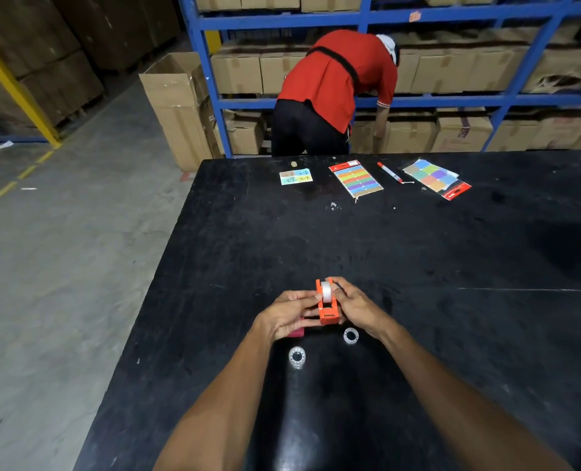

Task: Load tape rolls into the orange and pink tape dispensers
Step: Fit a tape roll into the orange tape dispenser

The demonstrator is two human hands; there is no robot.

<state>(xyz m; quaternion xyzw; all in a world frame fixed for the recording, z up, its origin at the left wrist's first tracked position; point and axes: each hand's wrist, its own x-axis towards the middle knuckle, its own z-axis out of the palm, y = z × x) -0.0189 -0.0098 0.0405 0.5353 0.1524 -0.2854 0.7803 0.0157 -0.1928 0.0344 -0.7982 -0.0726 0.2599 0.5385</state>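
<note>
The orange tape dispenser [328, 309] stands on the black table [418, 266] between my hands, with a white tape roll [326, 290] seated in its top. My left hand [290, 314] grips its left side and my right hand [355, 305] grips its right side, fingers at the roll. The pink dispenser [296, 332] is mostly hidden under my left hand. Two clear tape rolls lie on the table nearer to me: one [296, 357] below my left hand, one [351, 335] below my right.
At the table's far edge lie a small note card [295, 176], a pack of coloured strips [355, 178], a red marker [390, 172] and a pack of coloured squares [435, 177]. A person in a red shirt [333, 90] bends at blue shelving beyond. The table's left edge drops to the floor.
</note>
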